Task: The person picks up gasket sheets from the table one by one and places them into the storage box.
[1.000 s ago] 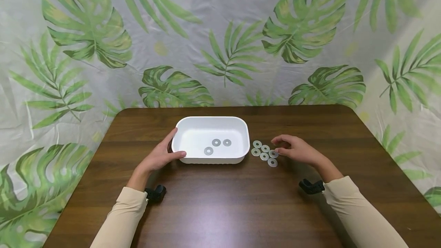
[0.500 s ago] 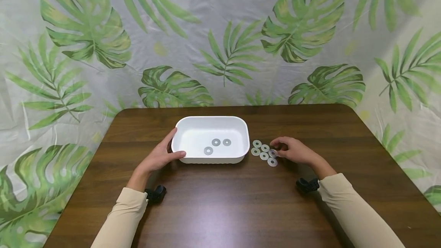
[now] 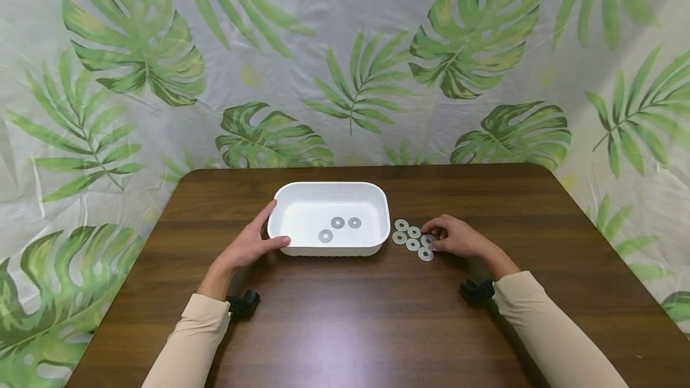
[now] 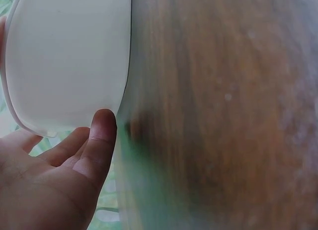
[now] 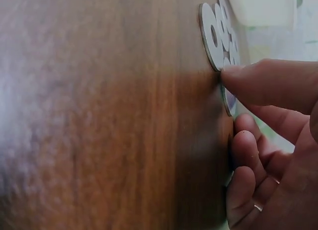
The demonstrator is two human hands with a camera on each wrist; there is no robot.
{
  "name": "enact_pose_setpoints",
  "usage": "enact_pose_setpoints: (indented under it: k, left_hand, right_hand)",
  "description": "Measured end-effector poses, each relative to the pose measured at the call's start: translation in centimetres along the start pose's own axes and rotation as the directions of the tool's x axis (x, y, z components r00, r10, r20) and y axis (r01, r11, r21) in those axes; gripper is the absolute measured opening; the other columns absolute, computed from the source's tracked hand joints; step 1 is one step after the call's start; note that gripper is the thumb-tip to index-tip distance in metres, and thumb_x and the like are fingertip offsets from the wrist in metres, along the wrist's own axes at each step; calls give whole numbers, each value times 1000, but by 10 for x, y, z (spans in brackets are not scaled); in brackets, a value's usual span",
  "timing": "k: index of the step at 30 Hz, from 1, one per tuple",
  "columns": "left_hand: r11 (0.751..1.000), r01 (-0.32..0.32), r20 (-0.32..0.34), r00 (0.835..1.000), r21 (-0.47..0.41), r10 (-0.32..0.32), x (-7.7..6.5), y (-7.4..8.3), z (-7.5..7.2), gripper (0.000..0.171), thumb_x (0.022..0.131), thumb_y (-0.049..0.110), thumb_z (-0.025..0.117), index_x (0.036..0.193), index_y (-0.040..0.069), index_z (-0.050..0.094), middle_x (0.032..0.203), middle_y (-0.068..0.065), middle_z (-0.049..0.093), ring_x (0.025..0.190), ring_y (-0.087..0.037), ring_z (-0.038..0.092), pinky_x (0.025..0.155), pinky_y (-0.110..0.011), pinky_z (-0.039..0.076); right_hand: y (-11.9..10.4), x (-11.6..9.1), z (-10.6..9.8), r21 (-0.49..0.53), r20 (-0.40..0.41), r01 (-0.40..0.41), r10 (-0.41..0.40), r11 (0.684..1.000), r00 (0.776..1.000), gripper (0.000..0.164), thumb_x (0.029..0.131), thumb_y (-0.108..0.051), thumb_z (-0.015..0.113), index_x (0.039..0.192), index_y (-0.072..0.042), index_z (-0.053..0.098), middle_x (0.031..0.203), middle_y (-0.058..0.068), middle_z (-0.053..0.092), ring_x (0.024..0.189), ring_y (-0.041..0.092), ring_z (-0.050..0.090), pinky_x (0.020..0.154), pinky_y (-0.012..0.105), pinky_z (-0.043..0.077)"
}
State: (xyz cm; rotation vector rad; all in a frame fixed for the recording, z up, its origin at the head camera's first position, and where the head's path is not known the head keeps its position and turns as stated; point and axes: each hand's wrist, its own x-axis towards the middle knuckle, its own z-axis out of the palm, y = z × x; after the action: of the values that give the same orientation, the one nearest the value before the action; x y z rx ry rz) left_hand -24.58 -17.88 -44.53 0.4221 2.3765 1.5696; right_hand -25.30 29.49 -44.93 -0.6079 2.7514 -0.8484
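In the head view a white plastic tray stands on the table with 3 flat metal washers inside. My left hand grips its left end, thumb on the near corner and fingers along the side. Several more washers lie in a close cluster just right of the tray. At the cluster's right edge my right hand pinches one washer between thumb and index finger, low against the table. The right wrist view shows the thumb partly covering that washer, the other fingers curled.
The brown wooden table reaches back to a leaf-printed cloth hanging behind it. A black wrist mount sits on each wrist, below beige sleeves.
My right hand has shifted slightly left, and its fingers have drawn in around the cluster's rightmost washer. The left hand and tray stay in place.
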Motion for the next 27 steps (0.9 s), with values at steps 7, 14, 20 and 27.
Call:
enact_pose_setpoints:
  k: [7,14,20,27]
  left_hand:
    - [1000,6,-2,1000,-24,-6,-1,0,1,100,90,21,72,161,11,3,167,-20,7,152,-37,20,118,-55,23]
    - [1000,13,-3,1000,-25,-13,-2,1,1,101,90,20,73,161,10,2,167,-21,7,152,-37,20,118,-55,23]
    - [1000,13,1,1000,-15,-13,-2,0,0,101,90,22,73,161,11,2,167,-20,6,152,-37,19,118,-55,22]
    - [1000,8,4,1000,-2,-8,-1,3,-1,101,90,22,73,161,10,3,167,-20,7,153,-38,18,118,-55,22]
  right_hand:
    - [-3,0,2,-13,-12,-10,10,1000,1000,26,85,-5,72,110,-2,70,96,11,58,86,17,53,75,28,45]
    - [-3,3,2,-37,-13,-44,44,998,999,23,82,-5,71,106,-2,69,97,11,58,87,17,54,77,31,45]
    - [-2,3,4,0,-23,-32,32,999,999,22,82,-3,72,102,1,62,96,12,60,86,18,55,75,28,45]
    - [1,-1,4,36,-64,-32,35,999,997,24,84,-5,74,102,-4,58,89,8,61,79,13,52,69,24,43]
